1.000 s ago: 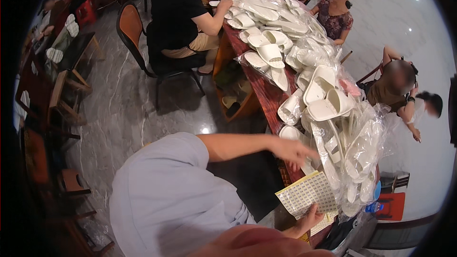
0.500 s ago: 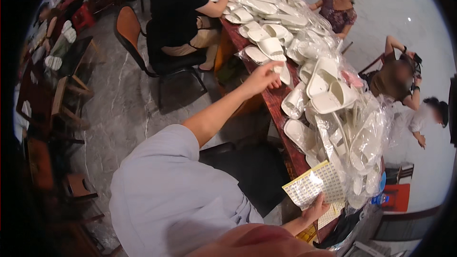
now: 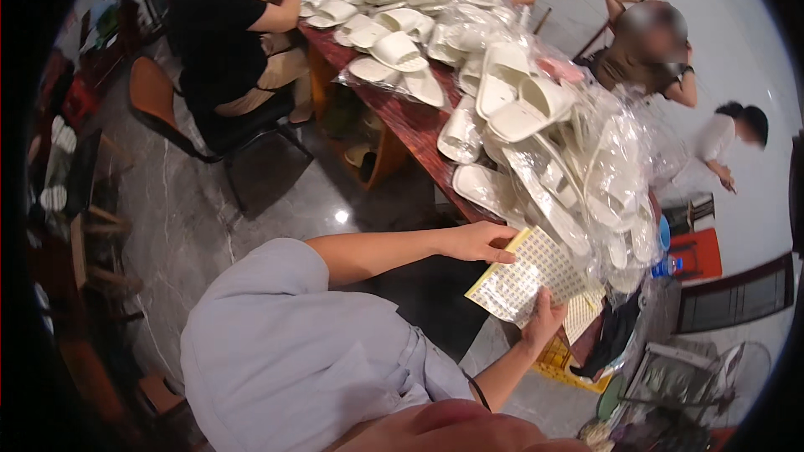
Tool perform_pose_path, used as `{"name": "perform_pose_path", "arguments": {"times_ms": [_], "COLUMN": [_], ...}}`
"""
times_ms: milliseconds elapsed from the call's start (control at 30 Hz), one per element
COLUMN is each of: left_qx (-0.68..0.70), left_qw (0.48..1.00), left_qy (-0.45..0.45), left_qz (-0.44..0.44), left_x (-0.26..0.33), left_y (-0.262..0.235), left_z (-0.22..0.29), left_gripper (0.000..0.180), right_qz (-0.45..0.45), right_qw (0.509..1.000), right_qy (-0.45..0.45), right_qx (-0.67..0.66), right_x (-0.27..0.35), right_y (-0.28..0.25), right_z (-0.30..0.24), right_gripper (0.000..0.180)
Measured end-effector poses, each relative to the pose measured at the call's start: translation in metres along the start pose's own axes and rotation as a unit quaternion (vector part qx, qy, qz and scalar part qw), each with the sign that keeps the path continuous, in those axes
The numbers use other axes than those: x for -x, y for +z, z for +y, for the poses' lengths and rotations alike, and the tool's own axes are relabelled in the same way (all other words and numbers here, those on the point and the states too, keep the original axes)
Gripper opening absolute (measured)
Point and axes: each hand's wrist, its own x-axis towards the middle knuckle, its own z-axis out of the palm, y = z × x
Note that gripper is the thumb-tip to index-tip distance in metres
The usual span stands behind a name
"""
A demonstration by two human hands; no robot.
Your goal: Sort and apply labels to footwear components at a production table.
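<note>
A sheet of small printed stickers [image 3: 526, 280] with a yellow edge is held up beside the table's near edge. My right hand [image 3: 546, 318] grips its lower side, thumb on the front. At the sheet's upper left edge is my left hand [image 3: 479, 241], its fingers closed on that edge; whether a single sticker is between them is too small to see. Just beyond the sheet lie white slippers [image 3: 523, 105] in clear plastic bags, heaped along the dark red table [image 3: 423, 130]. Another sticker sheet [image 3: 581, 316] lies under my right hand's side.
A co-worker in black [image 3: 219, 42] sits at the far left, handling a slipper. Other people [image 3: 649, 42] are along the right side. An orange-backed chair [image 3: 159, 105] stands at left. A yellow crate [image 3: 563, 360] and a red stool [image 3: 697, 253] are near the table's right end.
My left hand has drawn back from the slippers at the table's edge to the sticker sheet. The view has shifted, and the co-worker in black now lifts a slipper.
</note>
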Motion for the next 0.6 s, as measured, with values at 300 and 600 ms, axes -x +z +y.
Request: {"name": "perform_pose_path", "arguments": {"times_ms": [300, 600], "left_qx": [0.109, 0.189], "left_qw": [0.984, 0.960], "left_qy": [-0.066, -0.081], "left_qz": [0.123, 0.190], "left_x": [0.001, 0.000], "left_y": [0.019, 0.013], "left_z": [-0.005, 0.006], "left_gripper": [0.031, 0.031], "right_qz": [-0.047, -0.088], "right_qw": [0.998, 0.996], "right_qy": [0.029, 0.004], "right_qx": [0.006, 0.024], "right_x": [-0.006, -0.014], "right_y": [0.019, 0.026], "right_z": [-0.001, -0.011], "right_gripper": [0.036, 0.034]}}
